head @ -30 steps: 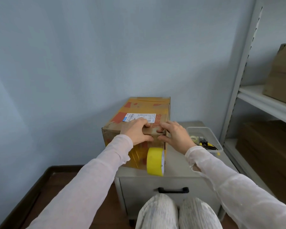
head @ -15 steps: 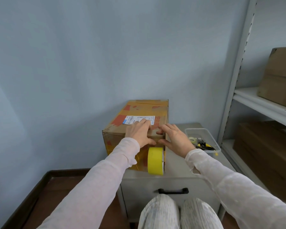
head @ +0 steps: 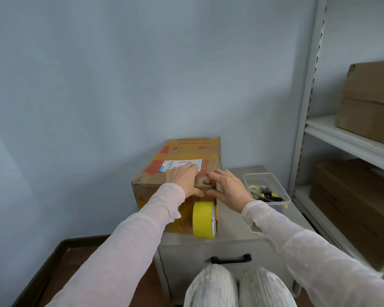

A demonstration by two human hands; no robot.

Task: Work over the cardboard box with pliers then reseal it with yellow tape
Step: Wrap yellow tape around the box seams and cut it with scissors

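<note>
A worn cardboard box (head: 186, 151) with a white shipping label and yellow tape patches lies on a grey cabinet (head: 235, 220). My left hand (head: 184, 179) lies flat on the box's top near edge, fingers straight, thumb over the front corner. My right hand (head: 227, 187) presses the same top edge beside it, fingers on top and thumb against the front face. A yellow tape roll (head: 203, 220) stands on edge against the box's front, just below both hands. Pliers (head: 269, 196) with yellow-black handles lie in a clear plastic bin (head: 275, 180) to the right.
A metal shelving unit (head: 306, 107) stands at the right with brown cardboard boxes (head: 372, 100) on its shelves. The blue wall is right behind the box. A black drawer handle (head: 231, 259) sits on the cabinet front above my knees. A clear tape roll (head: 253, 189) lies in the bin.
Both hands slid a little further onto the box top along the near edge; the left fingers now reach the label. The tape roll and box stay put.
</note>
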